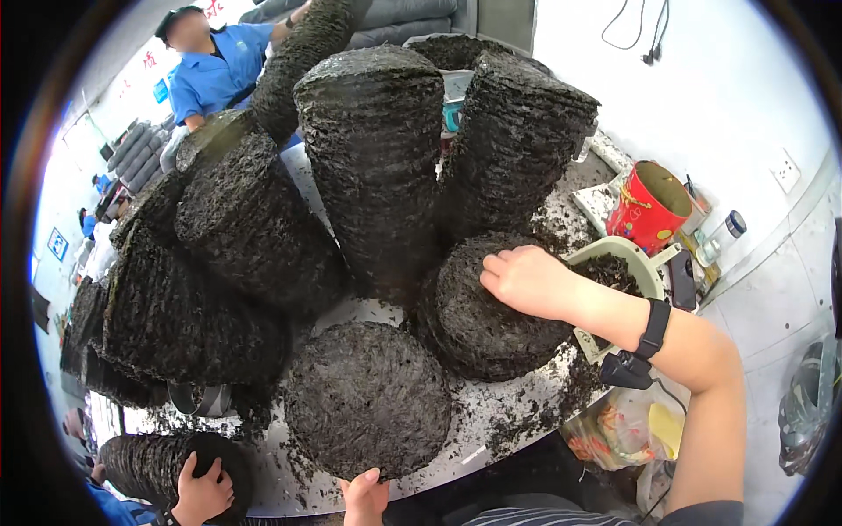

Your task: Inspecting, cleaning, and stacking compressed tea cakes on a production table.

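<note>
A round, dark sheet of dried seaweed (368, 399) lies flat near the table's front edge, or is held just above it; I cannot tell which. My left hand (364, 496) pinches its near rim, the thumb on top and the other fingers mostly out of sight. To the right and farther back sits a low stack of seaweed rounds (491, 337). Across its top reaches my right hand (526, 282), fingers curled in and touching the surface. Whatever those fingertips may hold is hidden.
Tall seaweed stacks (373, 158) rise behind. Right of them are a scrap-filled pale dustpan (649, 267), a red bucket (645, 215) and a jar (721, 238). At lower left a co-worker's hand (203, 493) grips a seaweed roll. Another person in blue (219, 70) handles a stack.
</note>
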Demonstrator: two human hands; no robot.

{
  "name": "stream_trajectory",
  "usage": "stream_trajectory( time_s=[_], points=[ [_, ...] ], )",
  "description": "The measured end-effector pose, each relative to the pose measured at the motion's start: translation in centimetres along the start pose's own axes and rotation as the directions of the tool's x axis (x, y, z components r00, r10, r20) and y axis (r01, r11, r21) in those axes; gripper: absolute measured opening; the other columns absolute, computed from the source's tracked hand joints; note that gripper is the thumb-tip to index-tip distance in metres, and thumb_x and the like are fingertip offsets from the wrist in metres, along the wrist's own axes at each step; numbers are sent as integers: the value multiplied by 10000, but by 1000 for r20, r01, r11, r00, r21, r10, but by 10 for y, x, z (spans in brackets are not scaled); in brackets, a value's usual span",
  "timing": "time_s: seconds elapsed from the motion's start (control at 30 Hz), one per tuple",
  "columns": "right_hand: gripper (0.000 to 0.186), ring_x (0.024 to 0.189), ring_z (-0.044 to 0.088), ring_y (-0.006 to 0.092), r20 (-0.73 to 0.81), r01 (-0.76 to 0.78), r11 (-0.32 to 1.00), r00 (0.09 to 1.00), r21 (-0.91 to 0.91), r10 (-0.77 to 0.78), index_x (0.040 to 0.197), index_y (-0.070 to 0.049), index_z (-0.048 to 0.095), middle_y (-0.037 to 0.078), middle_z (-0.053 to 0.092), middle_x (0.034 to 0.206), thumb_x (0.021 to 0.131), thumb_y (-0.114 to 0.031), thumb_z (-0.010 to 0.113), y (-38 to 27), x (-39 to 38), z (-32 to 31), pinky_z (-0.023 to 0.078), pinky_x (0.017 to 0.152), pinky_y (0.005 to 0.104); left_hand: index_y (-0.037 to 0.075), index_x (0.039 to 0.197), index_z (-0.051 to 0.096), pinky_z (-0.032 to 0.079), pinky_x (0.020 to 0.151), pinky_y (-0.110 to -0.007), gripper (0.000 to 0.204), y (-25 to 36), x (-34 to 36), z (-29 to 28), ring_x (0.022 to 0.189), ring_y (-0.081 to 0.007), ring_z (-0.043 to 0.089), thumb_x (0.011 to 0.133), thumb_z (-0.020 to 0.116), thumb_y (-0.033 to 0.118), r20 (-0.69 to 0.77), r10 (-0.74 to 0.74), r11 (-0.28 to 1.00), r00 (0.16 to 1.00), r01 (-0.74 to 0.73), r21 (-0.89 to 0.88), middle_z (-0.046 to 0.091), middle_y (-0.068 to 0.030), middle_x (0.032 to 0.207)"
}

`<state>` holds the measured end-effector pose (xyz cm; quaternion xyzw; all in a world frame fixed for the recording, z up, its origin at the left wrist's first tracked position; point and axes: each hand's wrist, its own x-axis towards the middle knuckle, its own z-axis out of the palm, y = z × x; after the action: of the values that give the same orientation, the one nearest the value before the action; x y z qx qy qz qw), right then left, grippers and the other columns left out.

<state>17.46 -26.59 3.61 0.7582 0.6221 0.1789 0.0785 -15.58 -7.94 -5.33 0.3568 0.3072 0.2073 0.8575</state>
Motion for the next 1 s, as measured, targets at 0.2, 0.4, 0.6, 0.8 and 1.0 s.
stream_trajectory(
  time_s=[0.2,0.4,0.6,0.8,1.0],
  points=[
    [85,690,606,238,-183,-184,938,952,294,244,794,-84,545,70,506,762,798,-140,608,18,-27,-1,508,582,346,27,1306,370,452,916,-526,757,1,5,-6,1088,-364,519,595,619,95,-20,-54,998,998,55,43,510,-170,1177],
    [87,722,621,257,71,-494,862,870,113,489,838,-92,601,59,586,788,778,-144,638,53,-102,-34,514,616,366,26,1291,376,457,905,-528,734,6,3,-11,1092,-363,515,601,618,90,-90,-93,995,992,95,17,509,-169,1159],
    [127,754,627,263,214,-544,839,819,-3,532,893,-117,626,47,607,822,778,-164,648,55,-112,-44,518,649,367,52,1295,375,459,901,-526,756,-2,12,-5,1080,-353,515,584,628,86,55,-72,996,996,74,-42,505,-160,1157],
    [67,765,622,227,-164,-229,848,925,478,342,836,-114,644,37,594,811,804,-169,621,12,-9,-15,514,647,344,62,1301,367,460,887,-531,762,2,6,-7,1082,-353,506,586,628,85,36,-65,997,997,66,-27,497,-154,1158],
    [45,717,622,243,-32,-126,970,990,210,136,713,-72,617,61,557,731,738,-106,603,21,19,7,522,618,352,71,1305,366,456,886,-534,748,1,-4,-8,1070,-354,507,610,642,98,-62,-106,994,992,108,21,486,-158,1164]
  ],
)
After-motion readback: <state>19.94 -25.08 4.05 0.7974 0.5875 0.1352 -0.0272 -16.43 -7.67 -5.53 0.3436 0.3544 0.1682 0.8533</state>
